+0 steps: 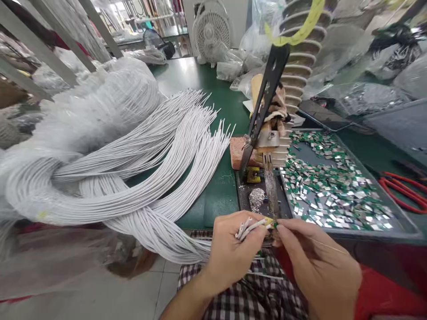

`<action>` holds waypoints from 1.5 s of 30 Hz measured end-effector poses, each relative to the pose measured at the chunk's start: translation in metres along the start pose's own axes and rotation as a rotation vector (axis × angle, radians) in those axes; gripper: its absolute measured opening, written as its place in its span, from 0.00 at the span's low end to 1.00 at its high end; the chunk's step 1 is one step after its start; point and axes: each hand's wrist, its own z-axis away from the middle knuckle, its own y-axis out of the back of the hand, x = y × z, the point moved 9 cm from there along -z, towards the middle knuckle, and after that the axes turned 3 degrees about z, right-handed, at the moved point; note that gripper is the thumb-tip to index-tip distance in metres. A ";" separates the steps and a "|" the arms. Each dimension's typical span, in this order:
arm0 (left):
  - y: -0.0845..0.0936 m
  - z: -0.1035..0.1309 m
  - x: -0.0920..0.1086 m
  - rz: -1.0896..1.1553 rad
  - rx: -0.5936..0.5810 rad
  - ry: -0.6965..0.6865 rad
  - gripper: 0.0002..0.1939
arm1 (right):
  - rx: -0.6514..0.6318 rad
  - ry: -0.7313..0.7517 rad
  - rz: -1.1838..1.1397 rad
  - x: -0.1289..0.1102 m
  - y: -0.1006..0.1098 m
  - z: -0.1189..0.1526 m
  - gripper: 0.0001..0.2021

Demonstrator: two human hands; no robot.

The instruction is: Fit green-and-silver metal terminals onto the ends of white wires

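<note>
My left hand (233, 249) is closed around several white cables (247, 229), their ends pointing right between thumb and fingers. Close beside it, my right hand (313, 262) pinches a tiny green circuit board (275, 225) at the cable ends. A thin wire-like strand runs across the right hand. Just above the fingertips is the lower end of a soldering iron's flat, worn metal bar (271, 191), fixed on a stand. Whether the bar touches the board or cables, I cannot tell. A lump of silvery solder (256, 199) lies on the dark tray left of the bar.
Large bundles of white cable (160, 195) spread over the green table (213, 204) at left. A shallow tray (412, 229) of small green boards is at right, with red-handled pliers (405, 191) beyond. A ribbed hose (300, 66), black bracket (267, 98) and brick (237, 153) stand ahead; a fan (211, 31) is behind.
</note>
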 end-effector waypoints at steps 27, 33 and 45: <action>0.003 -0.003 0.002 0.074 0.003 0.119 0.10 | 0.076 0.299 0.081 -0.033 0.013 0.006 0.15; 0.001 -0.002 -0.003 0.071 -0.017 0.115 0.10 | 0.017 0.136 -0.102 -0.013 0.008 0.000 0.11; -0.007 -0.004 -0.008 0.100 -0.145 0.179 0.11 | 0.019 0.129 0.149 -0.005 0.002 0.006 0.11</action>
